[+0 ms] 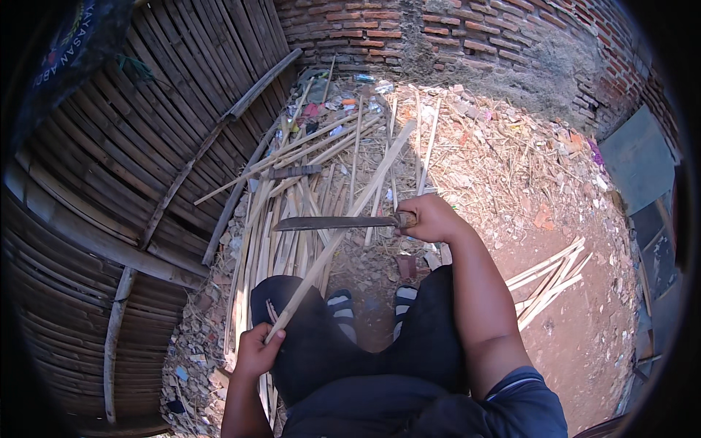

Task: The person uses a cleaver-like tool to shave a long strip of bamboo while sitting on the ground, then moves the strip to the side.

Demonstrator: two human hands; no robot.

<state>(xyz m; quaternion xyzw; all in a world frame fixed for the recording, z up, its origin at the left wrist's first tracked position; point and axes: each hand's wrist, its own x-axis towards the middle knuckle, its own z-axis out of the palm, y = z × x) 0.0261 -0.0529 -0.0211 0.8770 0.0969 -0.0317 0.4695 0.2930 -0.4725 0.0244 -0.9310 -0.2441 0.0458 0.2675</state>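
My left hand [258, 349] is closed round the near end of a long pale bamboo strip [310, 279], beside my left knee. The strip slants away up and to the right, its far end over the littered ground. In my right hand [432, 219] is the handle of a machete [337, 223], fingers wrapped round it. Its long dark blade points left and crosses over the strip's middle; whether the two touch, I cannot tell. Several more bamboo strips [255, 252] lie in a loose pile on the ground beyond my left knee.
A bamboo slat wall [182, 95] with poles stands on the left, a brick wall [482, 36] at the back. Shavings and rubbish [504, 157] cover the ground. A small bundle of strips [551, 281] lies on bare soil at right. A grey-green panel [642, 157] leans at far right.
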